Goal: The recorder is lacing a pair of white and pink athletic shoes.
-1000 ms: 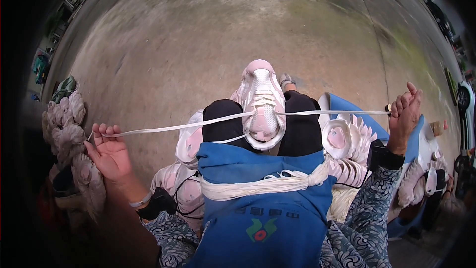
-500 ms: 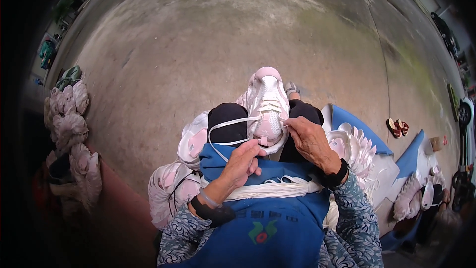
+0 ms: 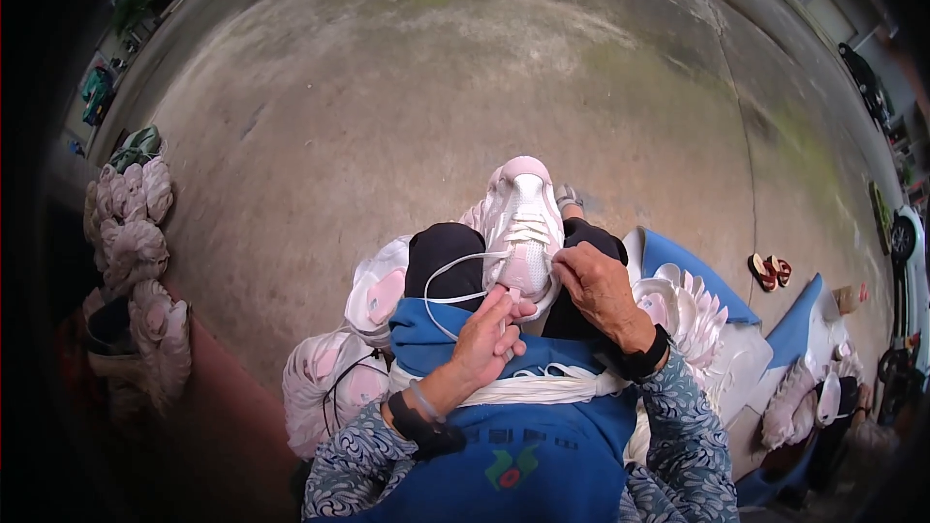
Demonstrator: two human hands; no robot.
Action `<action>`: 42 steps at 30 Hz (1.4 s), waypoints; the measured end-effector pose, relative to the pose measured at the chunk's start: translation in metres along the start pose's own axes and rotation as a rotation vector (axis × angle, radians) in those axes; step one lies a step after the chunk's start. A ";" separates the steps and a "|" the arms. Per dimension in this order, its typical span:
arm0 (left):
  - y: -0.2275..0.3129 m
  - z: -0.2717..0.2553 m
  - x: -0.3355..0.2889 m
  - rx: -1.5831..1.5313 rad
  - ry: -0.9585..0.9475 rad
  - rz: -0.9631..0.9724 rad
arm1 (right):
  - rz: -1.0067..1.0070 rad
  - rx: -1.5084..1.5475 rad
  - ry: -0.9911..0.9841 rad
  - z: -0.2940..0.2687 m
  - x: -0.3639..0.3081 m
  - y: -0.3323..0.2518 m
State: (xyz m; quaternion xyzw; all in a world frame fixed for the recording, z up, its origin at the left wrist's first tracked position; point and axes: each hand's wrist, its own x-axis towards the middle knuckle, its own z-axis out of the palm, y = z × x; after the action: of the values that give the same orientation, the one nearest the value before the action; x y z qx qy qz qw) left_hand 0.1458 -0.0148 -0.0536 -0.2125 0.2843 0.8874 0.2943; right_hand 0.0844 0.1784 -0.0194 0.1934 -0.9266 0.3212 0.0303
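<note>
Pink and white, the shoe (image 3: 526,196) sits between our knees (image 3: 448,252), its toe pointing to twelve o'clock and its opening toward us. White lacing crosses its front, and from its left side one slack lace (image 3: 427,295) bows out over our knee toward nine o'clock. At half past six from the shoe, our left grip (image 3: 484,334) lies against the tongue end, thumb up and fingers curled; we cannot tell whether it is closed on anything. At four o'clock our right grip (image 3: 605,292) has its fingertips drawn together at the shoe's right edge, and whether a lace is pinched there we cannot tell either.

Toward six o'clock we wear a blue apron (image 3: 562,424), with a bundle of white laces (image 3: 538,388) tied across it. Pale pink-and-white shoe uppers (image 3: 325,392) are heaped at eight o'clock, and more nested uppers (image 3: 683,308) fan out near four, beside a blue sheet (image 3: 690,271). Farther out, just past three, we find a pair of sandals (image 3: 770,272) on the concrete floor (image 3: 387,116). At nine stands another pile of uppers (image 3: 134,250).
</note>
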 end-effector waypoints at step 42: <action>-0.001 0.006 0.025 -0.330 0.131 -0.046 | 0.190 0.203 -0.142 0.020 0.034 0.002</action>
State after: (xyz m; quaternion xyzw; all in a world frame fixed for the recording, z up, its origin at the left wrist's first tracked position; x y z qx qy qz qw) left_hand 0.1262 -0.0004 -0.0630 -0.3219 0.1485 0.8992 0.2565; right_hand 0.0536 0.1560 -0.0305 0.1292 -0.9033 0.4000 -0.0857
